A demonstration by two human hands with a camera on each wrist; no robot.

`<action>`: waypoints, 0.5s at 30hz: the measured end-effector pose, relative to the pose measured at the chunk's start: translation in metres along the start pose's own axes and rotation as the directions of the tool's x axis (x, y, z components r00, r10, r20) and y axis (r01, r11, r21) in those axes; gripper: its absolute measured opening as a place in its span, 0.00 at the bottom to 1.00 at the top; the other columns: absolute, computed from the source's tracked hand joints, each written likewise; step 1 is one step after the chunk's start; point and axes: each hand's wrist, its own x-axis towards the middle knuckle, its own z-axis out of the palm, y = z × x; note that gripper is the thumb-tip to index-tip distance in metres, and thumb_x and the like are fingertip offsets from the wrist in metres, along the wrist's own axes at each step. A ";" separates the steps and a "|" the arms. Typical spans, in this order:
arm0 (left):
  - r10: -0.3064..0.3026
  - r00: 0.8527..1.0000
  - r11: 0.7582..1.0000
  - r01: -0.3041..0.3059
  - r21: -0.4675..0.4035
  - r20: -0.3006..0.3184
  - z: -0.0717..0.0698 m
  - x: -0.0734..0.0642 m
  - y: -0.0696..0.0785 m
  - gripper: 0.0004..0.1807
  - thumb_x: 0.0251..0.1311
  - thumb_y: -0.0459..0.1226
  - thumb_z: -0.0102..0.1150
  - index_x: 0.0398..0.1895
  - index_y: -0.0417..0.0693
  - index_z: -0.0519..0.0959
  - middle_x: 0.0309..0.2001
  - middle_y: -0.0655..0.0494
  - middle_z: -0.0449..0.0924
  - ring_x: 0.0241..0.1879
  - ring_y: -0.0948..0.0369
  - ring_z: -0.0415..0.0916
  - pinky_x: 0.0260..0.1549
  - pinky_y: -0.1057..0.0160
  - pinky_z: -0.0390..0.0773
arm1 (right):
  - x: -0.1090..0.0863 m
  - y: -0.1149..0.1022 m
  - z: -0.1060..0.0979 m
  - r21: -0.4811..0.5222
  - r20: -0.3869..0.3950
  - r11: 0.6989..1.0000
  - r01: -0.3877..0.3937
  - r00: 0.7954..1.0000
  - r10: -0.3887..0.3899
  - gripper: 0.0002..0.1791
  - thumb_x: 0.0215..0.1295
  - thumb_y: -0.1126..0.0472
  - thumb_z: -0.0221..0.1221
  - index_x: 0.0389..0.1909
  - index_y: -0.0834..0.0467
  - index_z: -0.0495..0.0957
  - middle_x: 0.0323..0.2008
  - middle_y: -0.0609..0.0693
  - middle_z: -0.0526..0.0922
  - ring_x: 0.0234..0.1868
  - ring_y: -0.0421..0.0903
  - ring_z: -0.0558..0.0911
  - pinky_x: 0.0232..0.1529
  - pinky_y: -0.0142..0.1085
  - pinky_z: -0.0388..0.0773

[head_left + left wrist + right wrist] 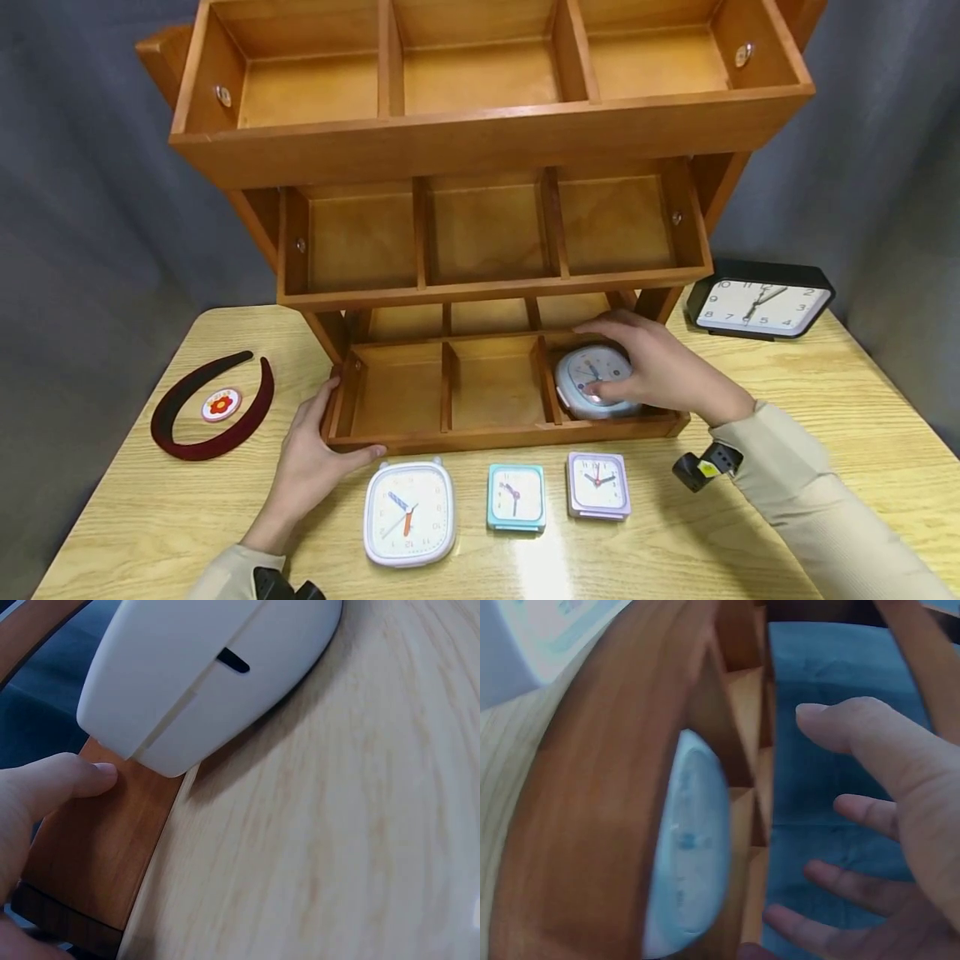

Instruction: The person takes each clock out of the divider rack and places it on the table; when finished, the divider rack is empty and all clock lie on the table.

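Note:
A round-cornered light blue alarm clock (594,379) lies face up in the right compartment of the lowest drawer (491,437). Over that clock is my right hand (637,367), thumb across its face in the head view; the right wrist view shows the fingers spread and apart from the clock (694,847). My left hand (315,462) rests at the drawer's front left corner, its thumb (82,776) straight along the wooden front and its other fingers along the side. Just right of that thumb is a white alarm clock (409,513) with small ears, on the table.
Small teal (516,497) and purple (598,486) square clocks stand in front of the drawer. A black clock (761,302) is at the right, a dark red headband (202,446) around a flower badge (221,405) at the left. The middle drawer (495,290) and upper drawer (491,142) overhang.

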 end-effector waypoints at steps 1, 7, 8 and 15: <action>0.002 1.000 1.000 -0.002 0.000 0.000 0.000 0.000 0.000 0.62 0.35 0.47 0.81 0.74 0.48 0.54 0.67 0.36 0.60 0.65 0.39 0.61 0.63 0.37 0.62 | 0.001 0.002 0.003 0.007 0.015 1.000 -0.016 1.000 0.016 0.36 0.45 0.57 0.73 0.59 0.57 0.75 0.53 0.58 0.78 0.47 0.52 0.78 0.45 0.43 0.75; -0.002 1.000 1.000 0.002 0.005 0.003 -0.001 0.000 0.000 0.62 0.35 0.47 0.81 0.75 0.49 0.53 0.67 0.36 0.59 0.66 0.39 0.61 0.63 0.37 0.62 | 0.006 0.010 0.021 -0.007 0.102 0.999 -0.047 0.994 0.048 0.37 0.44 0.56 0.74 0.58 0.60 0.75 0.54 0.58 0.78 0.51 0.54 0.76 0.49 0.46 0.75; -0.003 1.000 1.000 0.003 0.004 0.004 -0.001 0.001 0.001 0.62 0.35 0.47 0.81 0.75 0.49 0.53 0.67 0.36 0.59 0.66 0.39 0.60 0.63 0.37 0.62 | 0.006 0.010 0.024 -0.020 0.112 0.999 -0.042 0.993 0.044 0.37 0.43 0.55 0.74 0.58 0.61 0.75 0.54 0.58 0.79 0.51 0.55 0.76 0.49 0.47 0.75; -0.008 1.000 1.000 0.008 0.002 0.004 0.000 0.001 0.001 0.61 0.35 0.47 0.81 0.74 0.50 0.54 0.68 0.37 0.60 0.66 0.40 0.61 0.63 0.37 0.62 | 0.010 0.007 0.035 -0.085 0.186 0.994 -0.067 0.979 0.081 0.40 0.43 0.56 0.73 0.61 0.60 0.73 0.56 0.62 0.75 0.57 0.61 0.72 0.53 0.55 0.73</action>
